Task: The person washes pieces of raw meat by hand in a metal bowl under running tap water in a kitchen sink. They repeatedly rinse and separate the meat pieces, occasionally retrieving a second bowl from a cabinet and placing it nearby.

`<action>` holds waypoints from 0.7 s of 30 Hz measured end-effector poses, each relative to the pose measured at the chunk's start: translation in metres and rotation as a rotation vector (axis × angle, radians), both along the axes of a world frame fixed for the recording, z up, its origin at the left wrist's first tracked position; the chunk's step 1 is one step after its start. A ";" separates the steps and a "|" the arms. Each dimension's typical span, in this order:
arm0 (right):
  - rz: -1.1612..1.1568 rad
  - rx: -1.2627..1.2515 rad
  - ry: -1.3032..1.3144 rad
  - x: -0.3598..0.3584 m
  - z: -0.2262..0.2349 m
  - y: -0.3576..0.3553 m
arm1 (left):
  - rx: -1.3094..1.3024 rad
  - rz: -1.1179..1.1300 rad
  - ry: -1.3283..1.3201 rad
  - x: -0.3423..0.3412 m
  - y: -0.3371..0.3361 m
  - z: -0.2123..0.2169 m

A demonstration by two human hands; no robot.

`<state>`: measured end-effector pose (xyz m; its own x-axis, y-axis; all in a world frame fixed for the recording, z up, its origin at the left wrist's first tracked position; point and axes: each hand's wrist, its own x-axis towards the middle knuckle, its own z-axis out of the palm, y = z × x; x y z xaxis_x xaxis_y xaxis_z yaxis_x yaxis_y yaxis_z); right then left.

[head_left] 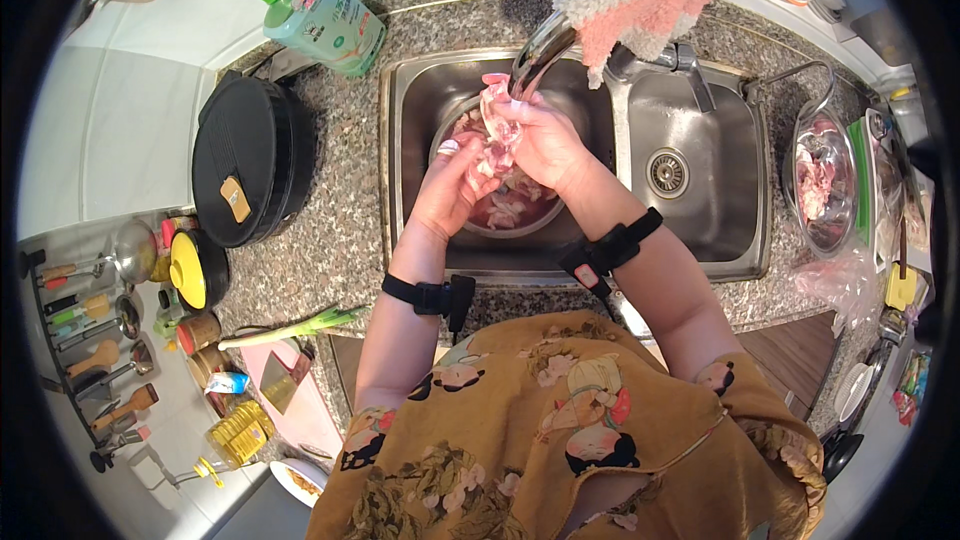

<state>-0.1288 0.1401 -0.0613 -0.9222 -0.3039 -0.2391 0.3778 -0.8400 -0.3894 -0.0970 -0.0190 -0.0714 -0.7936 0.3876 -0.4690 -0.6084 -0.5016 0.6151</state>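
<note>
Over the left sink basin I hold a piece of raw, pinkish meat in both hands, below the end of the faucet. My left hand closes on the lower part of the meat. Higher up, the fingers of my right hand are wrapped round it close to the spout. Beneath my hands a round metal bowl stands in the basin, holding reddish water and more pieces of raw meat. My hands and forearms hide part of the bowl.
A pink and white cloth drapes over the faucet. Right of the right basin stands a metal bowl with raw meat. At left are a green pump bottle, a black lidded pan, a spring onion and a pink cutting board.
</note>
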 end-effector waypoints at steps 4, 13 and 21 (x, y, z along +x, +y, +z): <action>0.001 -0.115 -0.054 0.002 0.001 -0.004 | -0.121 -0.007 0.131 0.002 0.013 0.002; 0.029 -0.003 -0.058 0.003 -0.002 0.009 | 0.043 0.029 0.102 -0.002 -0.010 0.023; -0.114 0.183 -0.134 0.007 -0.010 -0.014 | -0.298 0.024 0.069 0.005 0.009 0.033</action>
